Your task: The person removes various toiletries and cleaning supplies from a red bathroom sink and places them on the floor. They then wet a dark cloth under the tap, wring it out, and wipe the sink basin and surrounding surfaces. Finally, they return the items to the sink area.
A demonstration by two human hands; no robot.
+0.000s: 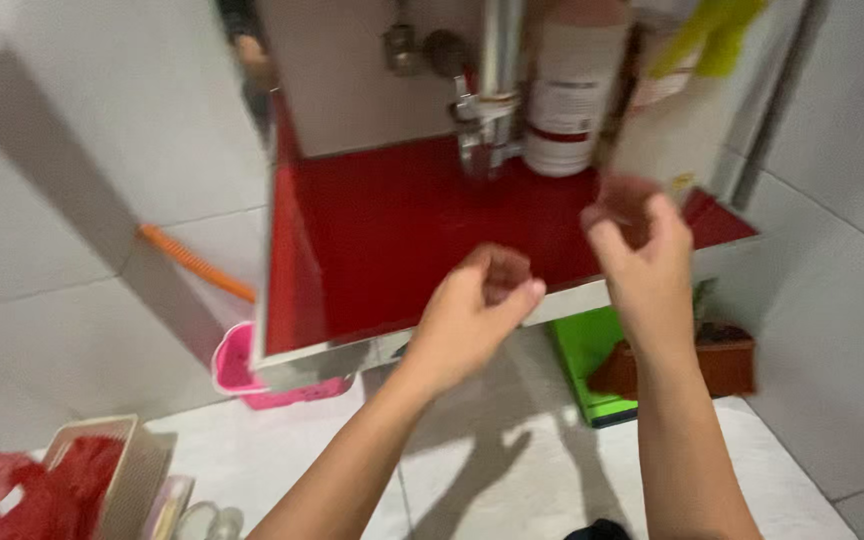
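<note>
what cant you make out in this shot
Head view only:
- Left hand: curled, motion-blurred; contents unclear.
- Right hand: blurred; whether it holds anything is unclear.
- White cylindrical bottle on the red shelf: top cut by the frame edge.
- Pink plastic basket: mostly hidden beneath the shelf.
- Yellow-green item: blurred, cut off above.

A pink basket, green box, orange hose and, blurrily, a white bottle.

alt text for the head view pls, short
Two bare hands, left hand loosely curled and right hand raised, reach over a red shelf holding a white bottle and a metal pipe. Below: pink basket, green box.
</note>
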